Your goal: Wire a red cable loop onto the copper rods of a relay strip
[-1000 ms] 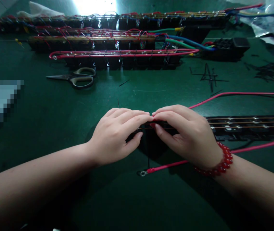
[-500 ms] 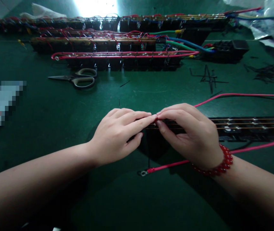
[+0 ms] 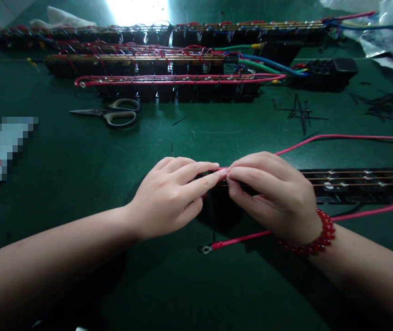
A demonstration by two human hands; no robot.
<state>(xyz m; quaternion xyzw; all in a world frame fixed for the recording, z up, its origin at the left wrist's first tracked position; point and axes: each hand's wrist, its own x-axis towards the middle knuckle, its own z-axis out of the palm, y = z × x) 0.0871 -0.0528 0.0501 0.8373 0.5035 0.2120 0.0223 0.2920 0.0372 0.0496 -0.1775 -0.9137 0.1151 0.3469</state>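
My left hand (image 3: 170,197) reaches over the end of a long black strip with copper-coloured rods (image 3: 358,192). Its fingertips press on a red cable (image 3: 315,139) along the strip's top. Right beside them, my right hand (image 3: 275,195) pinches the same cable between thumb and fingers, a red bead bracelet around the wrist. The fingers hide most of the strip's near end and the cable's tip. Below the right hand, a second red cable (image 3: 242,238) ends in a metal ring terminal (image 3: 206,249) on the green table (image 3: 148,294).
Scissors (image 3: 120,113) lie beyond my left hand. Several similar wired strips (image 3: 182,89) stretch across the back. Loose black cable ties (image 3: 301,114) and a darker pile of them (image 3: 382,105) lie at the right. Clear plastic bags (image 3: 385,32) occupy the far right corner.
A short stretch of red cable now shows between my hands. The right hand has shifted slightly down and right, with its fingertips drawn closer together; the left fingertips stay on top.
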